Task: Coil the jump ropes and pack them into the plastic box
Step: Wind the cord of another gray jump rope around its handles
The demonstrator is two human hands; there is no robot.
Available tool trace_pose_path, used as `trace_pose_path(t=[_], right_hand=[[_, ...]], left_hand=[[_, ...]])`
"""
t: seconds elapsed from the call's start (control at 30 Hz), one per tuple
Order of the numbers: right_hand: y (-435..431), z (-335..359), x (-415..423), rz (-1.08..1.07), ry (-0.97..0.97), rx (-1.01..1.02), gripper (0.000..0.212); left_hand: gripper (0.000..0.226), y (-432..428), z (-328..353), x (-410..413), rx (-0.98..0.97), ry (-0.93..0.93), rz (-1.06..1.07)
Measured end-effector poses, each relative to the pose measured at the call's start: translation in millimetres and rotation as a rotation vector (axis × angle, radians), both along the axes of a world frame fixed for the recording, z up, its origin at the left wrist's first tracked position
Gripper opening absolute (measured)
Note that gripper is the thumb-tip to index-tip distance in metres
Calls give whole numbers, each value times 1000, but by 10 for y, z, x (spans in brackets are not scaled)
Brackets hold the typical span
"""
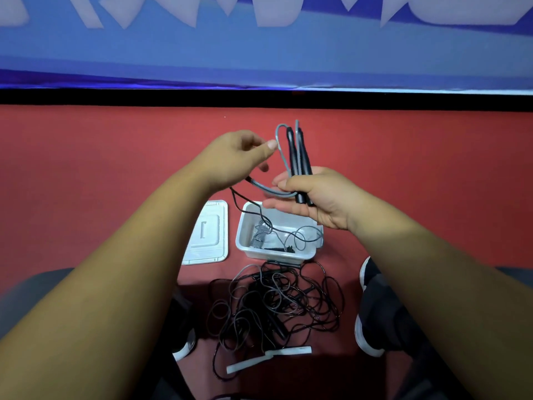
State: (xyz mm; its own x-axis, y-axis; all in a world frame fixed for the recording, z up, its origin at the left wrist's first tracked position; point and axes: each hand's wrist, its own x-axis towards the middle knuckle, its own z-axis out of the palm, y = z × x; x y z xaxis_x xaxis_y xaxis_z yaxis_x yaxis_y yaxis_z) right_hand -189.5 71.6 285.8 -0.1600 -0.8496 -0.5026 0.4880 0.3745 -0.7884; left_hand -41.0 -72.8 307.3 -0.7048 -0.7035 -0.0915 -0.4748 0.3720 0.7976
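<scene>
1. My right hand [320, 197] is raised above the red floor [432, 183]. Its thumb is curled round a pair of slim black jump-rope handles [300, 163], which stand upright side by side, while the fingers beneath lie nearly straight.
2. My left hand [230, 160] is raised just to the left, thumb and fingertips closed in a pinch on the grey rope cord [281, 151]. The cord leaves the tops of the handles, bends down in a loop past my thumb and runs back under to the right hand.
3. A thin black cord [245, 199] hangs from below the left hand into the clear rectangular plastic box [277, 254].
4. The box sits on the floor under my hands, open. A coiled grey rope [261, 238] lies at its left end, and loose cord loops across the rest.
5. The flat white plastic lid [206, 235] lies just beside the box's left wall, not touching it.
6. A loose tangle of black and grey jump ropes [274, 307] lies on the floor against the box's near wall.
7. Two white strips [269, 357] lie at the tangle's near edge.
8. A black shoe with a white sole [370, 339] rests to the right of the tangle.
</scene>
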Motion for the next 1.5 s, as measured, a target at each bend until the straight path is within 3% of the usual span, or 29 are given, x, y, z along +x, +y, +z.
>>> trace_pose_path(t=[0.27,0.37,0.5,0.6,0.73,0.87,0.97,1.1,1.23,1.4,1.5], right_hand=[[-104,-74,-163,-320,65,-55,25],[-112,-120,-153,-250,179,-40,20],[-108,-157,-33,-97,413,-29,18],[-92,-150,30,-5,484,1,22],[-75,-177,49,102,546,63,21],[-58,-186,62,119,396,44,26],[-43,-143,84,90,189,19,32],[-29,-83,103,99,91,-15,36],[-21,-54,126,78,135,12,19],[-31,-95,120,73,250,64,27],[-42,-111,103,65,289,64,20]], left_hand=[[40,72,-23,27,172,-85,-232],[44,88,-43,2,162,-77,-156],[48,178,-39,-77,115,51,-7],[50,211,-51,-144,109,127,131],[32,136,-103,-214,49,259,193],[24,75,-153,-239,134,306,192],[22,103,-149,-236,296,397,151],[23,102,-171,-239,523,498,138],[19,53,-196,-232,450,463,160],[19,72,-147,-198,167,229,82],[26,46,-181,-182,192,181,96]])
